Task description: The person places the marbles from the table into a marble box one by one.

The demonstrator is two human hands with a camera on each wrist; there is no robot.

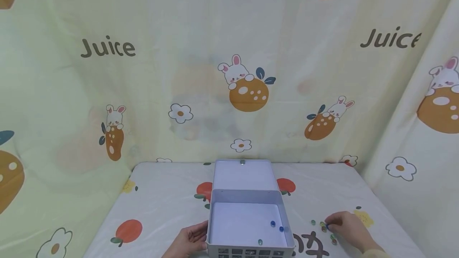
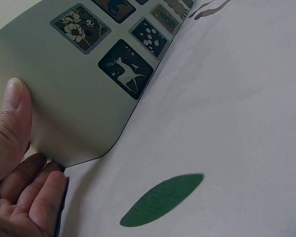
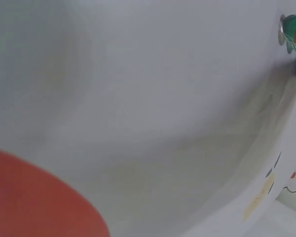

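Observation:
A pale box (image 1: 245, 196) stands with its lid (image 1: 244, 174) folded back. Inside are two blue marbles, one of them a blue marble (image 1: 273, 223) nearer the middle, and a green marble (image 1: 260, 242) near the front wall. My left hand (image 1: 190, 240) grips the box's front left corner. In the left wrist view its thumb (image 2: 16, 101) lies on the outer wall and the other fingers curl at the lower edge. To the right of the box, my right hand (image 1: 348, 228) pinches a blue marble (image 1: 327, 227) at its fingertips, among loose marbles (image 1: 333, 239).
Several marbles, including a green marble (image 1: 313, 222), lie on the printed tablecloth (image 1: 161, 194). A patterned curtain (image 1: 201, 71) hangs behind the table and at both sides. Small dark pictures (image 2: 126, 69) decorate the front of the box.

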